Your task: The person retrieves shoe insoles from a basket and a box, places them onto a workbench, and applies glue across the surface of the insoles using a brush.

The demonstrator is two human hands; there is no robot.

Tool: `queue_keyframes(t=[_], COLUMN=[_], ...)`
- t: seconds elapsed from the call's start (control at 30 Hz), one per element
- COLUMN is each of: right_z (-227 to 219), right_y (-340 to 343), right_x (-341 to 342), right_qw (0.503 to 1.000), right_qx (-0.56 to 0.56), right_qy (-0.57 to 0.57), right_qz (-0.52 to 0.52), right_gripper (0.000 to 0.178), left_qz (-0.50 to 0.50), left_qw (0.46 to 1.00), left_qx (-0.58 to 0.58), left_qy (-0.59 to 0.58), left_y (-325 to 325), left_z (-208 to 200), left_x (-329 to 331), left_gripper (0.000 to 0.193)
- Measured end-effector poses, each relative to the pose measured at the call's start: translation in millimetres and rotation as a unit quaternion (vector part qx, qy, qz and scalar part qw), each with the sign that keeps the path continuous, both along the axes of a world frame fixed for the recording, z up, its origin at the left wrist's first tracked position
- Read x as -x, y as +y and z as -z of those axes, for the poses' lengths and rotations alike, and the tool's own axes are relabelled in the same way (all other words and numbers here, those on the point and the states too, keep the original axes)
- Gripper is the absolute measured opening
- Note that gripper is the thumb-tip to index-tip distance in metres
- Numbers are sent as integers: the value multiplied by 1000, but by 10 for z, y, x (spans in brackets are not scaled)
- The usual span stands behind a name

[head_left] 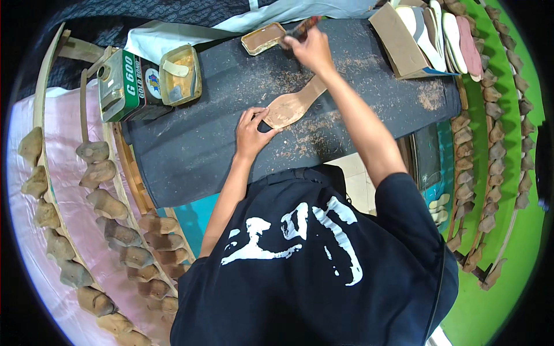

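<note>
A tan shoe sole (288,109) lies on the dark-covered table, its rounded wide end toward the left. Its narrower end runs up to the right, partly hidden behind my right forearm. My left hand (253,134) holds the wide end, thumb at the near edge and fingers at the far one. Farther off, my right hand (312,51) is closed around a tool (306,25) with a dark and reddish handle; blur hides its exact kind. Just left of that hand sits a shallow tray (264,39) with a smooth brown filling.
Shavings (248,86) litter the dark table cover (190,155). At the left stand a green-and-white metal can (124,86) and a yellowish tub (193,81). A cardboard box (392,40) of insoles (450,40) stands far right. Wooden shoe lasts (107,202) line racks on both sides.
</note>
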State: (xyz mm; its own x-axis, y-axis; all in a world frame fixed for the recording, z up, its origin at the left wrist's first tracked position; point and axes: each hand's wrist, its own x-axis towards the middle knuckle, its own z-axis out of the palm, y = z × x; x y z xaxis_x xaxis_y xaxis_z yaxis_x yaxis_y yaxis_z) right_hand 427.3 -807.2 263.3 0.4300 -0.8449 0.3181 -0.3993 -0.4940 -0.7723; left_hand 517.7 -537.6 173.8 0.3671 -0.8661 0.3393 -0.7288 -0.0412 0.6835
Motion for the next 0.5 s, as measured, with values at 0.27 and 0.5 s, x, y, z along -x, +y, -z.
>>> queue_keyframes(t=[0.27,0.5], right_z=[152,250], right_y=[-595,-719], right_x=[-586,-708], right_qw=[992,980], right_qx=[15,-22], right_qy=[118,185], right_qz=[-32,-63], right_gripper=[47,50], left_qz=[-14,-25], left_qw=[999,998], left_qx=[-23,-11], left_qy=[39,54], left_y=[2,15], left_z=[-6,-17], left_x=[-4,-4], left_gripper=[65,65])
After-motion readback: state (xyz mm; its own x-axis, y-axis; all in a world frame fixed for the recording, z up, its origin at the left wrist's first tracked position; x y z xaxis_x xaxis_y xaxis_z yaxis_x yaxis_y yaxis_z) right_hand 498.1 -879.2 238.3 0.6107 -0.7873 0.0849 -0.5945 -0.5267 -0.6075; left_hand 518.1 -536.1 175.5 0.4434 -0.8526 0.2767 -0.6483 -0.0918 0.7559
